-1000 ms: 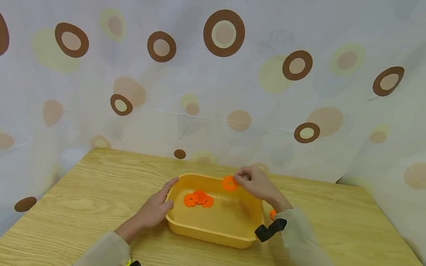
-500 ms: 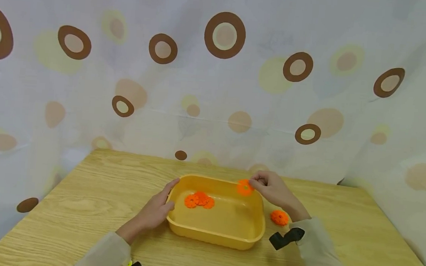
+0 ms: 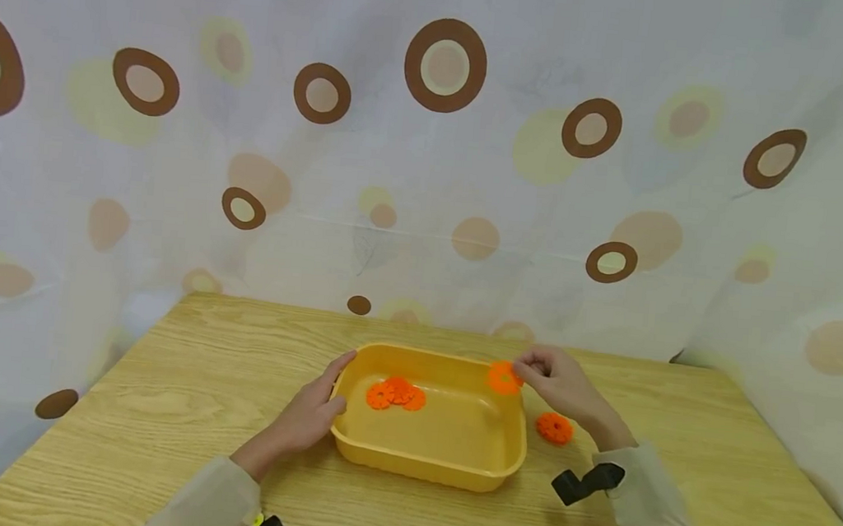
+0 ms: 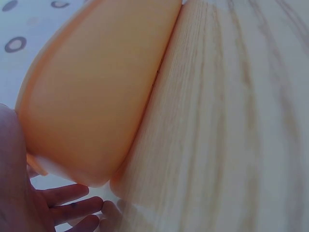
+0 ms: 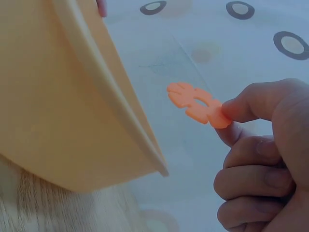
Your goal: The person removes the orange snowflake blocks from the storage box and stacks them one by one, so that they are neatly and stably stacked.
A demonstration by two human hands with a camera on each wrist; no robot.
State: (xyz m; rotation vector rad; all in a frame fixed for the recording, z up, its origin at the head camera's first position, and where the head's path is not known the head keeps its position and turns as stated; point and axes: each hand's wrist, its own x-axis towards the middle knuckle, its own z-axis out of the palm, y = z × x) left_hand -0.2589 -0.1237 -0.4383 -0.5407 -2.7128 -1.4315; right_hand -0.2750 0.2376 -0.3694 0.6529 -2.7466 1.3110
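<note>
My left hand (image 3: 311, 413) grips the left end of the yellow plastic basin (image 3: 424, 465), with its thumb over the rim. In the left wrist view, its fingers (image 4: 72, 209) lie along the outside of the end wall. Between thumb and forefinger, my right hand (image 3: 571, 390) pinches an orange interlocking disc (image 5: 193, 104), notched round its edge with a hole in the middle. In the head view this disc appears at the basin's back right corner. Several similar orange discs (image 3: 396, 394) lie overlapping on the basin floor, left of centre.
On the wooden table (image 3: 674, 448), just right of the basin, lies a small stack of orange discs (image 3: 554, 428); their number is hard to tell. A patterned cloth (image 3: 515, 204) hangs behind the table's back edge.
The right hand has moved right with the pinched disc, from over the basin to its back right corner. The stack right of the basin has come into full view. The left hand stays put.
</note>
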